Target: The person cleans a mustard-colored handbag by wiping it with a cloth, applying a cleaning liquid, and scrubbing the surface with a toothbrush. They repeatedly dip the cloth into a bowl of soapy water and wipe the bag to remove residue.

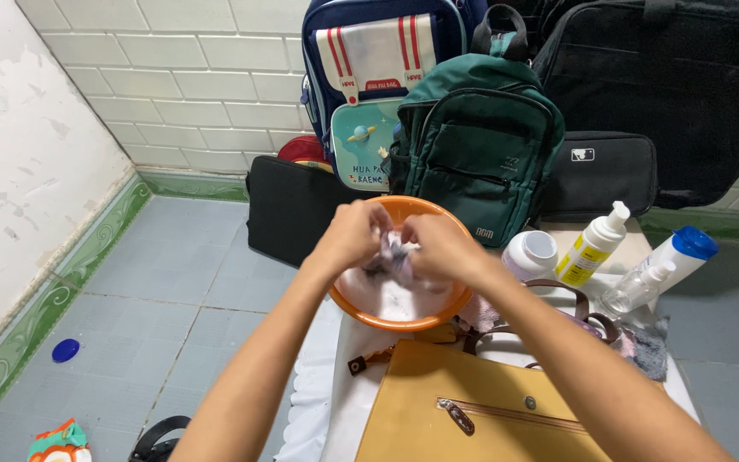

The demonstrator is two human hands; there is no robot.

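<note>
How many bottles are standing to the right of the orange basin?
3: a white jar-like bottle nearest the orange basin, a yellow-labelled pump bottle beside it, and a clear spray bottle further right. Others may be hidden.

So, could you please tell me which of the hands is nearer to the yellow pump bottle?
Right. The right hand works the wet cloth over the orange basin, on the side toward the yellow pump bottle; the left hand grips the cloth on the far side.
</note>
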